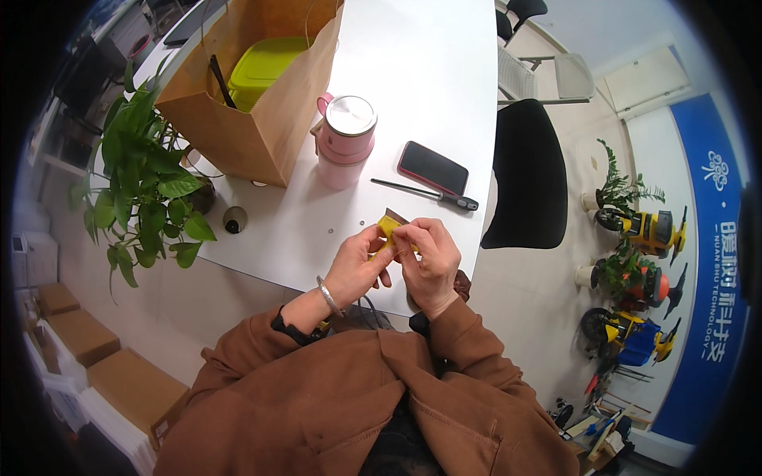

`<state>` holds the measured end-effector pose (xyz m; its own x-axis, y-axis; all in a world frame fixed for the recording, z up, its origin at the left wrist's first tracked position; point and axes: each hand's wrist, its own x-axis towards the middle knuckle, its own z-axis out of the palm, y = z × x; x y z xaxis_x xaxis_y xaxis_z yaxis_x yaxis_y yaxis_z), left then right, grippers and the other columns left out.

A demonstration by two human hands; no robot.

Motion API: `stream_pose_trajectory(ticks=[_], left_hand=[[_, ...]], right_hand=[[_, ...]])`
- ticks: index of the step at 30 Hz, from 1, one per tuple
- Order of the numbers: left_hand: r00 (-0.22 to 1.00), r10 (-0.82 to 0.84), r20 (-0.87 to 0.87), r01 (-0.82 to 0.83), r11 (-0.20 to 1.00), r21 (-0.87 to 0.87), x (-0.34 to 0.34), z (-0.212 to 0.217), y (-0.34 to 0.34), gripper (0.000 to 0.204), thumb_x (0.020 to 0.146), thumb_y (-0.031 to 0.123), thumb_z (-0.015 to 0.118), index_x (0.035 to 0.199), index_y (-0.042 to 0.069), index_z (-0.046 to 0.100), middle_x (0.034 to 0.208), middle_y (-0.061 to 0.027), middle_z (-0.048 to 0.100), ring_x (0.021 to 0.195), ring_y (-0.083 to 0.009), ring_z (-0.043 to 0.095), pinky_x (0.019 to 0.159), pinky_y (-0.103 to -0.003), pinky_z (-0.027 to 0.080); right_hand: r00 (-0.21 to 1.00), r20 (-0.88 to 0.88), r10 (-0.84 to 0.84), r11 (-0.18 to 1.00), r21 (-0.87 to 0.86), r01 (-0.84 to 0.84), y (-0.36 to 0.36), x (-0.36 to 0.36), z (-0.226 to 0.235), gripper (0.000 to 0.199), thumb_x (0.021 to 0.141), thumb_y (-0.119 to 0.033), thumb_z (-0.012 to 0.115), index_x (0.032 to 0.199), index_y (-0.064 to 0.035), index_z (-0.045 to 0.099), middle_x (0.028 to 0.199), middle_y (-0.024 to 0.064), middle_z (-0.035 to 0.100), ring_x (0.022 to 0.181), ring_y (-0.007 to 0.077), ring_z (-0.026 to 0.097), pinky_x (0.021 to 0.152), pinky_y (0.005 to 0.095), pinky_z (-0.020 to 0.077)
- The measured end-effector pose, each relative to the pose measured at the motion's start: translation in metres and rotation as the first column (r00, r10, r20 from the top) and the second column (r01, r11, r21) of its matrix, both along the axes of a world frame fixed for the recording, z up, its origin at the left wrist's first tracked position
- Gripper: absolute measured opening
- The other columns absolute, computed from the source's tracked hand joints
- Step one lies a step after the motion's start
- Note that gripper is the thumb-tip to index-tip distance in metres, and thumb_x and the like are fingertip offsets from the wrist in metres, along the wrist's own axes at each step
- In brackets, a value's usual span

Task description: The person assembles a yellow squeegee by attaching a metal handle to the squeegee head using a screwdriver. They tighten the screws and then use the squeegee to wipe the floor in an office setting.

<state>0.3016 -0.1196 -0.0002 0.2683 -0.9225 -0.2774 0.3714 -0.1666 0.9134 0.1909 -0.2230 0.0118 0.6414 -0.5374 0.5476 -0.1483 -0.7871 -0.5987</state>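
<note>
Over the near edge of the white table, my left hand (355, 260) and my right hand (429, 258) meet, fingers closed in a pinch on a small yellow piece (388, 225). A brownish strip shows at its far end. Fingers cover much of it, so its exact kind cannot be made out. Just beyond my hands, a screwdriver (425, 193) with a thin dark shaft and grey-black handle lies on the table. Two tiny ring-like parts, one of them a small ring (331, 231), rest left of the yellow piece.
A phone (433, 168) lies behind the screwdriver, left of a black chair (527, 178). Farther left stand a pink lidded cup (346, 147) and a brown paper bag (278, 135) holding a green-lidded box (266, 63). A leafy plant (151, 178) hangs over the left edge.
</note>
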Motion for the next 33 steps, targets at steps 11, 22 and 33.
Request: stream_pose_trajectory(ticks=[11,22,33], left_hand=[[1.0,-0.011,-0.006,0.011,1.0,0.014,0.0036,-0.0011,-0.0009,0.027,0.099,0.021,0.053,0.118,0.003,0.05,0.09,-0.0045,0.064,0.059,-0.0101,0.063,0.047,-0.019,0.045],[0.999,0.031,0.043,-0.032,0.999,0.016,0.0024,-0.0025,-0.0006,0.025,0.097,0.014,0.052,0.119,0.001,0.051,0.091,-0.0061,0.066,0.056,-0.0091,0.061,0.047,-0.021,0.045],[0.998,0.028,0.048,-0.028,0.999,0.016,0.003,-0.0006,-0.0007,0.023,0.097,0.014,0.052,0.116,0.0,0.053,0.09,-0.0065,0.067,0.055,-0.0087,0.06,0.047,-0.021,0.045]], right_hand=[[1.0,-0.009,0.024,0.999,0.027,-0.023,-0.0021,0.0024,-0.0013,0.014,0.079,0.003,0.07,0.092,-0.0015,0.065,0.084,0.0114,0.062,0.072,0.0224,0.063,0.057,0.0287,0.0542],[0.999,0.005,0.039,0.997,0.061,-0.039,0.0003,0.0044,0.0018,0.018,0.076,0.006,0.071,0.09,-0.0009,0.063,0.086,0.0119,0.065,0.071,0.0199,0.064,0.057,0.0257,0.0528],[0.998,0.055,0.017,0.982,0.185,-0.027,0.0038,0.0038,-0.0021,0.017,0.075,0.005,0.072,0.089,-0.0015,0.064,0.083,0.0102,0.066,0.071,0.0219,0.065,0.059,0.0284,0.055]])
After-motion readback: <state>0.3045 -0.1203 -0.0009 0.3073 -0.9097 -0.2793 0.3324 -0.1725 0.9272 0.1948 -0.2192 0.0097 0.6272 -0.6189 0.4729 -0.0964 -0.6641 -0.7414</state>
